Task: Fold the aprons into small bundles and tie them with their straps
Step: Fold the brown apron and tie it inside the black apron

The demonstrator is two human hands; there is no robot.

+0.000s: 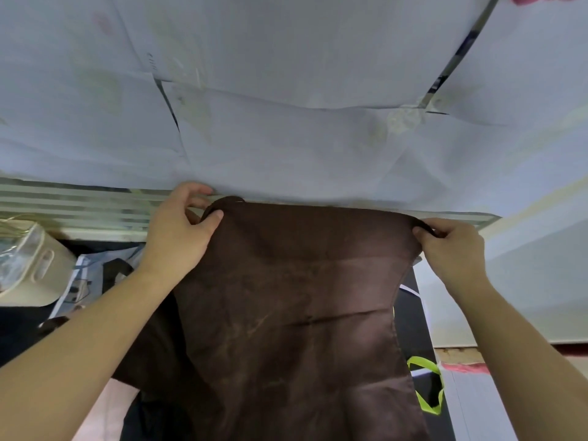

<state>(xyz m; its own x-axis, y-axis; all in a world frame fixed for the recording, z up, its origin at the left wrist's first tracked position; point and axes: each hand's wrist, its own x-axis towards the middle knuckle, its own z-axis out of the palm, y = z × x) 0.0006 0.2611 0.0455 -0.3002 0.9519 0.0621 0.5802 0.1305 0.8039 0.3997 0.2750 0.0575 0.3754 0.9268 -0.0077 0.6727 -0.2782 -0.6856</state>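
A dark brown apron (296,313) hangs spread out in front of me, its top edge level with the near edge of a table covered in pale paper sheets (286,138). My left hand (184,227) pinches the apron's top left corner between thumb and fingers. At the top right corner my right hand (451,246) grips the cloth with curled fingers. The cloth falls flat below the hands with a few creases. No strap shows clearly.
A cream plastic container (28,265) sits at the lower left. Printed papers (86,281) lie beside it. At the lower right is a dark bag with a bright green strap (429,389). A white wall (525,281) stands on the right.
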